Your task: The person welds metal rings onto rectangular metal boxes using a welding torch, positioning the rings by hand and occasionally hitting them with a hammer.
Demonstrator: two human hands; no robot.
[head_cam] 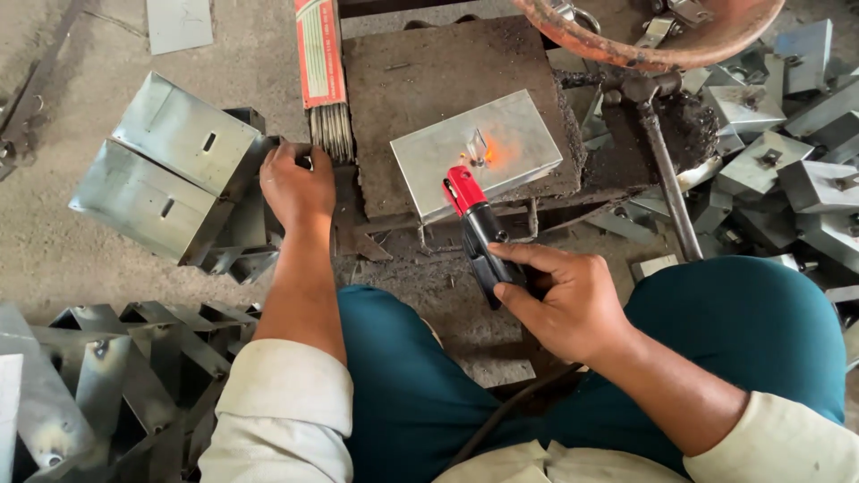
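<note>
The right hand (564, 300) grips 1 red-tipped electrode holder (479, 231), its tip over 1 metal box (519, 134) lying on the surface (420, 72). The left hand (295, 183) closes on the welding rods (333, 132), beside 2 stacked boxes (174, 165).

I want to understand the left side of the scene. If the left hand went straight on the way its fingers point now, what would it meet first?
The left hand points up and away, toward the bundle of welding rods sticking out of a red packet. The rods would likely come first; the fingertips look almost on them already, though depth is unclear.
</note>
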